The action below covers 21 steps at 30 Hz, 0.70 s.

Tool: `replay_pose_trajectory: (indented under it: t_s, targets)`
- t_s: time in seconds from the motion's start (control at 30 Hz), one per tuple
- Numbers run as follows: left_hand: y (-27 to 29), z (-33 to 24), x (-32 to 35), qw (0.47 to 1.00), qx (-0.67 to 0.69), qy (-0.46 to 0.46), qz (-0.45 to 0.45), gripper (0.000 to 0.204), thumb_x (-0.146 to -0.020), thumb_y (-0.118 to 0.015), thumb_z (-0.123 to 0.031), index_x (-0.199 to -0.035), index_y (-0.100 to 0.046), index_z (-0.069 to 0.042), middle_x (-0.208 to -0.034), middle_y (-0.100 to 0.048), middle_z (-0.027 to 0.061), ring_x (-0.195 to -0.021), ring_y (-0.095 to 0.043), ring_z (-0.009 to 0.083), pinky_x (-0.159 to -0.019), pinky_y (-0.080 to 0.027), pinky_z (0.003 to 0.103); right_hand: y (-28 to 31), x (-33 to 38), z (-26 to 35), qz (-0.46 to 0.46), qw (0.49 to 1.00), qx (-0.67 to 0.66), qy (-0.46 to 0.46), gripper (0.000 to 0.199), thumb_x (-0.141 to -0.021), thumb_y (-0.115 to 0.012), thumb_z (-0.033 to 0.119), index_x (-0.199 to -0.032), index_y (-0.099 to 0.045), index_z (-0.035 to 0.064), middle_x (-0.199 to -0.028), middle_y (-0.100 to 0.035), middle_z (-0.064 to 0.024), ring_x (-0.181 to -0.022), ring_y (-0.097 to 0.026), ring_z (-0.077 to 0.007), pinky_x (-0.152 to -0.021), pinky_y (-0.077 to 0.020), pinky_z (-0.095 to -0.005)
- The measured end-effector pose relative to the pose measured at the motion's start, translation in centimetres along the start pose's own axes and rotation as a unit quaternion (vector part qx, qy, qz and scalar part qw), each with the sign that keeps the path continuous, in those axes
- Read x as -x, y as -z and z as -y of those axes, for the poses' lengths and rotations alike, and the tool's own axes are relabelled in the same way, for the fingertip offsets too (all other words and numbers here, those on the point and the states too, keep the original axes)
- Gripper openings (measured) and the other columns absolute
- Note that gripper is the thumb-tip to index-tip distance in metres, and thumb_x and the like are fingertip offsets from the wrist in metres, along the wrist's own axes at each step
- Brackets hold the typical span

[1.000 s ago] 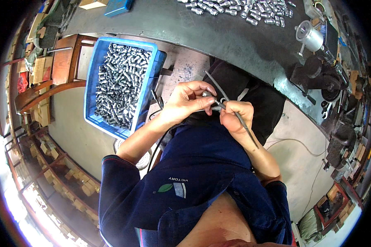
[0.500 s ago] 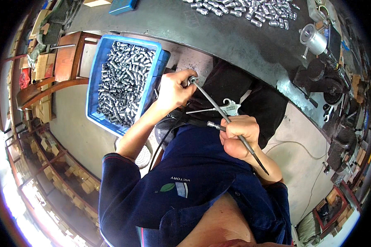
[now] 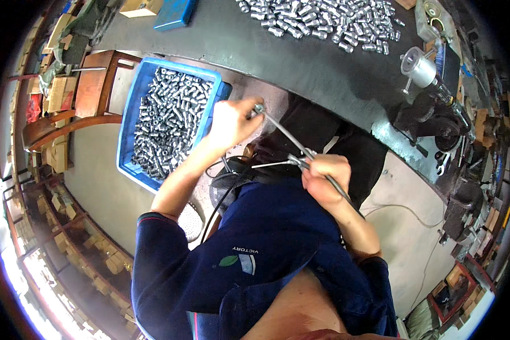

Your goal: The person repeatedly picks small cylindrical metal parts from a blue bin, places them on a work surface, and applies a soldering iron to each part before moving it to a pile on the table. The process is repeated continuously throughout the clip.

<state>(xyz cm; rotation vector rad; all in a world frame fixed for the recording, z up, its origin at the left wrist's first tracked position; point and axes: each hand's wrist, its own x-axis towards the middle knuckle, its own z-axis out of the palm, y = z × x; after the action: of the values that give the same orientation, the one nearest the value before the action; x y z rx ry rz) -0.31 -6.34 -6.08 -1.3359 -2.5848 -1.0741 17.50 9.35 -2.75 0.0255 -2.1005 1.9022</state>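
A dark bench [image 3: 323,68] carries scattered metal fittings [image 3: 323,22]; a blue crate [image 3: 131,119] sits below its edge. A thin rod [image 3: 283,133], slanting up-left, is pinched at its tip by the left hand [image 3: 229,122] and gripped lower by the right hand [image 3: 323,178], over the lap.

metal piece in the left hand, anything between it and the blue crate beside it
Nothing visible. The left hand holds the small metal piece just right of the blue crate, apart from it; only the hand itself lies between. The right hand grips a thin rod.

Wooden chair [image 3: 90,93] left — blue box [image 3: 174,12] on dark workbench [image 3: 323,68].
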Motion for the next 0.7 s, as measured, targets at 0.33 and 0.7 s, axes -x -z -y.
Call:
replay_pose_trajectory:
  t_s: [0.33,0.7]
  targets:
    - [0.7,1.6,-15.5,0.99,-0.117,-0.051,-0.058,0.027,-0.073,-0.064,-0.02,-0.099,-0.064,-0.01,-0.064,-0.063,0.0118,-0.062,-0.064,0.0269,-0.06,-0.051,0.035,0.0,2.6,0.1,-0.036,0.995,-0.083,-0.037,0.033,-0.075,-0.056,-0.001,-0.052,-0.032,0.0037,-0.048,-0.041,-0.0039,-0.041,-0.047,-0.0119,-0.038,-0.038,-0.0241]
    - [9.8,3.7,-9.4,0.987,-0.081,0.094,-0.104,0.028,-0.081,-0.064,-0.02,-0.107,-0.063,-0.008,-0.058,-0.062,0.0069,-0.059,-0.061,0.0066,-0.055,-0.046,0.023,0.3,3.2,-0.9,-0.05,0.994,-0.077,-0.051,0.054,-0.078,-0.069,0.035,-0.051,-0.031,0.0064,-0.049,-0.044,-0.0056,-0.043,-0.047,-0.0136,-0.04,-0.0362,-0.0244]
